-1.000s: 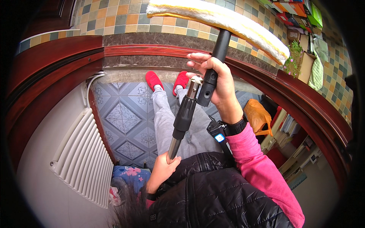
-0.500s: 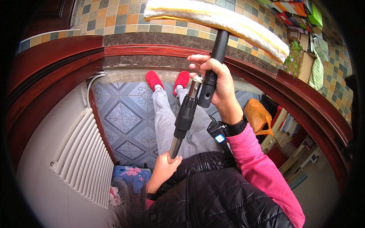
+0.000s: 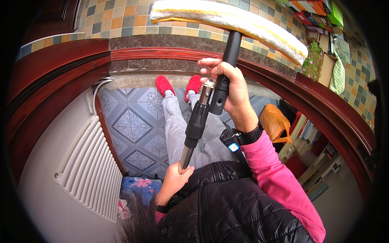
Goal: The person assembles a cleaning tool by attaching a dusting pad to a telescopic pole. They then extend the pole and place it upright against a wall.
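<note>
My right hand [image 3: 239, 94] is wrapped round the black tubular handle of a window washer head [image 3: 233, 48], its fingertips showing past the far side. A long white fluffy pad [image 3: 231, 17] with yellow edging sits across the handle's upper end. Lower down, my left hand [image 3: 175, 183] grips a metal telescopic pole [image 3: 187, 154] with a black collar [image 3: 196, 125]. The pole's bare metal tip [image 3: 206, 90] lies beside the handle's lower end, which has round holes in its side. Tip and handle are not joined; whether they touch, I cannot tell.
A white radiator [image 3: 87, 166] lines the left wall. Red slippers [image 3: 164, 84] stand at a raised sill on patterned blue-grey tiles [image 3: 133, 125]. An orange bag [image 3: 275, 123] and shelves lie to the right; a flowering plant [image 3: 312, 62] and boxes stand beyond the red-brown frame [image 3: 162, 52].
The washer head has shifted very slightly to the left and up with my right hand. Both hands keep their grips, and the pole is almost where it was.
</note>
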A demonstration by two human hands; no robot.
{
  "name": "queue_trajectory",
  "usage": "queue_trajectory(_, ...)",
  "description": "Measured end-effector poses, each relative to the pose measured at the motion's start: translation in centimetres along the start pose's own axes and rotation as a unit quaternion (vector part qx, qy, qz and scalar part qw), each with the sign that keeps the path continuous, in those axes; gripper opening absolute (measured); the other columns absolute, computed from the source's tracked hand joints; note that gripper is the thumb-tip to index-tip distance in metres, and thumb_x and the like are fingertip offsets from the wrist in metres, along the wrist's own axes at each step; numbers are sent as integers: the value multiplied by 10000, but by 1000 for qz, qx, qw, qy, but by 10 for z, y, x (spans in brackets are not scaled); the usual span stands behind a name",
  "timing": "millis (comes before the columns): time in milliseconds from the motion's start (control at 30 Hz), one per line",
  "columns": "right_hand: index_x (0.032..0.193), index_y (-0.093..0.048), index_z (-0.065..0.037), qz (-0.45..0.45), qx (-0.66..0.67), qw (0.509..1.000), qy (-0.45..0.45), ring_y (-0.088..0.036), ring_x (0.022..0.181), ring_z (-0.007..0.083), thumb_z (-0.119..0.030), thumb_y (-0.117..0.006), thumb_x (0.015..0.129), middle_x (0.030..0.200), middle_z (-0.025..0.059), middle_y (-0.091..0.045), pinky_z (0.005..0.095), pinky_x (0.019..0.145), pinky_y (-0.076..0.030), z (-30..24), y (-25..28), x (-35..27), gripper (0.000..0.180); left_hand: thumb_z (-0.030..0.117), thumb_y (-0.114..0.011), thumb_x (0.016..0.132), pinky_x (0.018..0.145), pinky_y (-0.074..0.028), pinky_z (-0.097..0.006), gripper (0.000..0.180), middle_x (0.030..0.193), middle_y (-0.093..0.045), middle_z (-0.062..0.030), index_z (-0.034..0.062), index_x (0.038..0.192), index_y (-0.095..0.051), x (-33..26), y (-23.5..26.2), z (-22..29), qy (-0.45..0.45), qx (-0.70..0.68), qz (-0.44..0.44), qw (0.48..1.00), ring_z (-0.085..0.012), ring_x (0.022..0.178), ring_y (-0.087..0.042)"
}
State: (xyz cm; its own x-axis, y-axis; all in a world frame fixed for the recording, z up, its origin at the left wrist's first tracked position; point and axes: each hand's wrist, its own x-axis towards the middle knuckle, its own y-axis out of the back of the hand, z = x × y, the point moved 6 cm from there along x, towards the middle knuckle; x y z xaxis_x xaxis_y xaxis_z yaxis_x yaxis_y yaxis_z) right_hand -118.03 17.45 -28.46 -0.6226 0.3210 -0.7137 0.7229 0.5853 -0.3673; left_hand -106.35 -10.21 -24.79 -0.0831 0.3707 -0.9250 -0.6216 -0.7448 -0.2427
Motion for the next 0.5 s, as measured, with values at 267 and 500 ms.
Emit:
queue_trajectory(267,971,-632,58,1,1,1000,-1,-599,928,177,-89,-507,748,1079,148,-634,318,792,-522,3,-1,-2,295,94,-624,871,393,-326,-224,230,543,-439,27,60,715,-457,-2,1,-2,-1,0,-1,1000,-48,431,-416)
queue_trajectory(500,976,-630,54,-5,2,1000,-6,-593,916,175,-95,-503,751,1073,144,-632,318,803,-514,7,-2,-2,298,92,-626,868,392,-324,-223,229,547,-439,29,61,713,-459,-3,2,-6,3,-17,1,1000,-45,433,-414)
